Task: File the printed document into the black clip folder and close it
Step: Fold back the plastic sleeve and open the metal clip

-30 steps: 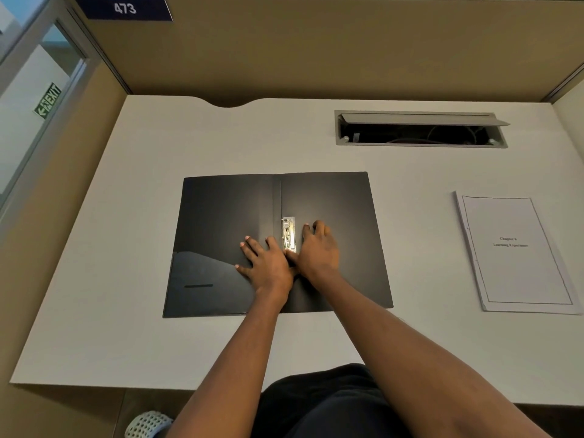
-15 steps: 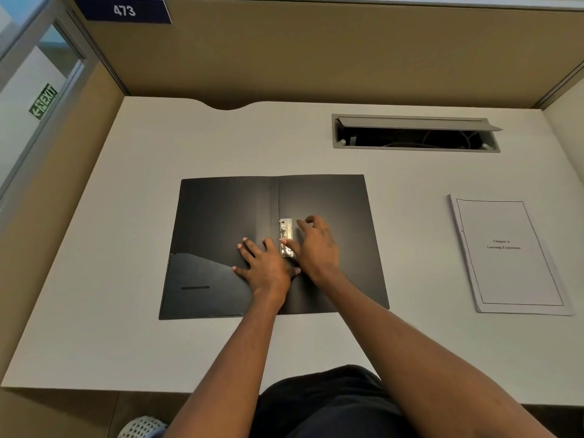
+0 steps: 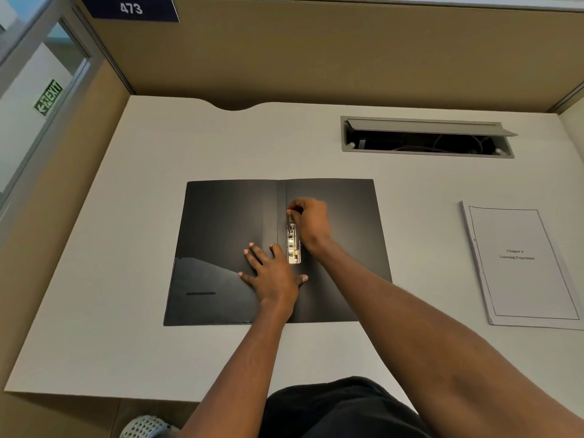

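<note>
The black folder (image 3: 227,248) lies open and flat near the middle of the tabletop (image 3: 126,343), both covers spread out, a little nearer the left edge than the right. A metal clip (image 3: 293,245) runs along the inside of the right cover, just beside the spine. The right hand (image 3: 311,221) is curled over the far end of the clip, its fingertips (image 3: 292,211) bunched together and pinching that end; the exact part they grip is hidden by the knuckles. The left hand (image 3: 273,275) lies palm down on the folder just left of the clip, fingers spread wide and pressing the cover flat, the thumb stretched across the spine below the clip.

The printed document (image 3: 521,263) lies flat near the right edge of the tabletop, well apart from the folder, title page up. A cable hatch (image 3: 426,137) with its lid raised sits near the back edge, toward the right corner.
</note>
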A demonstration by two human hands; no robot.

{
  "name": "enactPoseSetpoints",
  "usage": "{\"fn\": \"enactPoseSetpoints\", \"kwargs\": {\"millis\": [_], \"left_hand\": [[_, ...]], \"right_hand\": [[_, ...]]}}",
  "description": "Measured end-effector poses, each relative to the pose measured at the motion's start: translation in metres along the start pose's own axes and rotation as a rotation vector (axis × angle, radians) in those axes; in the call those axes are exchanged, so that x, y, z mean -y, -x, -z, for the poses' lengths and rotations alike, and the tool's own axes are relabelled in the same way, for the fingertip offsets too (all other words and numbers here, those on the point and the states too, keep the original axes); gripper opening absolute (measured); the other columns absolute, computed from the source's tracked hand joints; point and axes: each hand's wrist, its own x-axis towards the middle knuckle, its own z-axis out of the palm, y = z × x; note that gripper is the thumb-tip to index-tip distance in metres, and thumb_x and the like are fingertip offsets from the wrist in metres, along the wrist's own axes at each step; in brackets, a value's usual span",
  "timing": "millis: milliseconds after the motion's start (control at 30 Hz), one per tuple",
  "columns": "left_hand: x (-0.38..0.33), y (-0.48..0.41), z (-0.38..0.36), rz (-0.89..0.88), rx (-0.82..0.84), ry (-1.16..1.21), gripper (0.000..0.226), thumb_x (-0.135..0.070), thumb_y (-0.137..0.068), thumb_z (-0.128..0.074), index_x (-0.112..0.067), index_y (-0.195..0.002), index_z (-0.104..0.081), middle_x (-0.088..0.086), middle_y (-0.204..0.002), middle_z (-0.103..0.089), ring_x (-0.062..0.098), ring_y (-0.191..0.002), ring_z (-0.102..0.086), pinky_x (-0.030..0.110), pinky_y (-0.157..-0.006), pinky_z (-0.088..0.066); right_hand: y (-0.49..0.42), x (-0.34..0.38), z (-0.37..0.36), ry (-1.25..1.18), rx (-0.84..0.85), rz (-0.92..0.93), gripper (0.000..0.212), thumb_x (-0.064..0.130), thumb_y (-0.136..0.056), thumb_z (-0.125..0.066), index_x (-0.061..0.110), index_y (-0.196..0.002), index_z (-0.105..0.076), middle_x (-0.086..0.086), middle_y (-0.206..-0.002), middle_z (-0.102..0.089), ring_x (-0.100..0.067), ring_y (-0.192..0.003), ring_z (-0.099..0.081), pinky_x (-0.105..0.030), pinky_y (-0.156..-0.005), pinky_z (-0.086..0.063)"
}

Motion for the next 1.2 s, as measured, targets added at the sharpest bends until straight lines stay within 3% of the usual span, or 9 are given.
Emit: {"fn": "enactPoseSetpoints", "kwargs": {"millis": [133,433,667,767,933,1200], "left_hand": [[0.001,-0.001,-0.002,-0.008,0.002,-0.009,0.105,-0.066,-0.07,-0.08,-0.02,-0.149,-0.027,0.026,-0.168,-0.004,0.048,-0.157,-0.002,0.073,-0.115,-0.021],[0.001,0.0,-0.001,-0.015,0.011,-0.015,0.109,-0.066,-0.074,-0.077,-0.019,-0.155,-0.021,0.026,-0.169,-0.001,0.048,-0.157,0.001,0.072,-0.116,-0.019],[0.002,0.002,-0.002,-0.011,0.023,-0.018,0.113,-0.068,-0.076,-0.074,-0.019,-0.159,-0.016,0.024,-0.17,0.004,0.047,-0.157,0.007,0.072,-0.117,-0.016],[0.001,0.006,-0.003,-0.01,0.016,-0.027,0.112,-0.069,-0.076,-0.072,-0.02,-0.16,-0.016,0.023,-0.17,0.005,0.046,-0.157,0.008,0.071,-0.118,-0.015],[0.001,0.01,-0.003,0.0,-0.01,-0.059,0.114,-0.071,-0.077,-0.069,-0.019,-0.162,-0.014,0.022,-0.17,0.001,0.043,-0.158,0.005,0.069,-0.119,-0.016],[-0.001,0.023,-0.001,-0.005,-0.068,-0.077,0.11,-0.069,-0.082,-0.066,-0.018,-0.163,-0.013,0.019,-0.171,-0.005,0.039,-0.159,-0.002,0.064,-0.121,-0.02]], "right_hand": [[-0.018,-0.003,-0.005,0.062,0.049,-0.021,0.016,0.003,-0.091,-0.065,0.008,-0.098,-0.078,-0.007,-0.095,-0.076,-0.021,-0.086,-0.072,-0.043,-0.084,-0.06],[-0.046,-0.009,-0.007,0.174,0.15,-0.097,0.015,0.002,-0.089,-0.068,0.007,-0.095,-0.08,-0.012,-0.092,-0.078,-0.025,-0.086,-0.074,-0.041,-0.085,-0.061],[-0.041,-0.014,0.002,0.107,0.129,-0.097,0.016,0.01,-0.093,-0.066,0.008,-0.102,-0.08,-0.011,-0.093,-0.079,-0.022,-0.084,-0.075,-0.04,-0.089,-0.06],[-0.034,-0.017,0.01,0.068,0.076,-0.088,0.02,0.011,-0.095,-0.065,0.006,-0.11,-0.078,-0.011,-0.105,-0.078,-0.023,-0.094,-0.074,-0.041,-0.094,-0.058],[-0.019,-0.025,0.026,0.088,0.054,-0.059,0.027,0.019,-0.096,-0.066,0.01,-0.121,-0.073,-0.009,-0.115,-0.076,-0.018,-0.096,-0.071,-0.03,-0.093,-0.055],[0.019,-0.054,0.059,0.107,0.051,-0.054,0.036,0.025,-0.095,-0.067,0.016,-0.13,-0.068,-0.003,-0.122,-0.072,-0.018,-0.109,-0.068,-0.035,-0.097,-0.055]]}}
